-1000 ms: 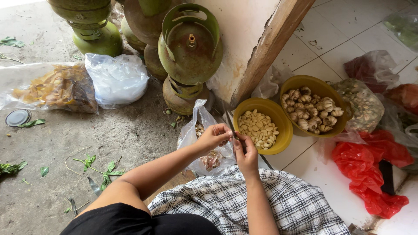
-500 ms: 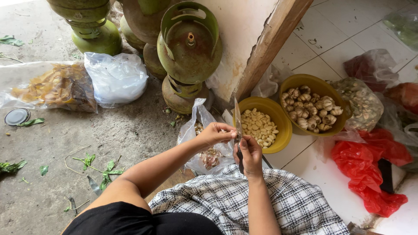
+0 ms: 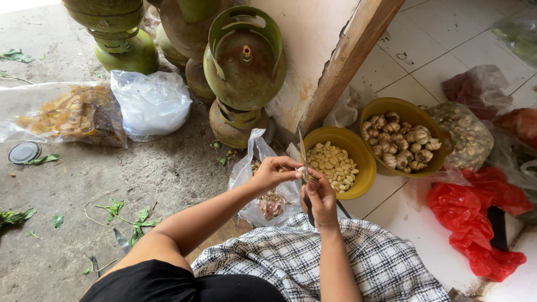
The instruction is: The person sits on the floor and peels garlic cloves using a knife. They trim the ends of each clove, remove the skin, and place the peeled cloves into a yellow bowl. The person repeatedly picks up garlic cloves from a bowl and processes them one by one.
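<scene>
My left hand (image 3: pixel 275 170) pinches a small pale garlic clove (image 3: pixel 301 170) at its fingertips. My right hand (image 3: pixel 320 197) grips a thin knife (image 3: pixel 302 152) whose blade points up, its edge against the clove. Both hands hover over a clear plastic bag (image 3: pixel 263 196) that holds garlic peels. Just beyond them stands a yellow bowl (image 3: pixel 362 179) with peeled cloves. A second yellow bowl (image 3: pixel 400 106) to its right holds whole garlic bulbs. A checked cloth (image 3: pixel 291 263) covers my lap below the hands.
Green gas cylinders (image 3: pixel 244 61) stand stacked ahead by a wall corner and a wooden post (image 3: pixel 347 61). A white bag (image 3: pixel 150 103) and a clear bag of dry peels (image 3: pixel 67 114) lie at left. Red plastic bags (image 3: pixel 475 221) lie at right on white tiles.
Both hands have risen slightly together; the knife blade now stands more upright against the clove held in the left fingertips.
</scene>
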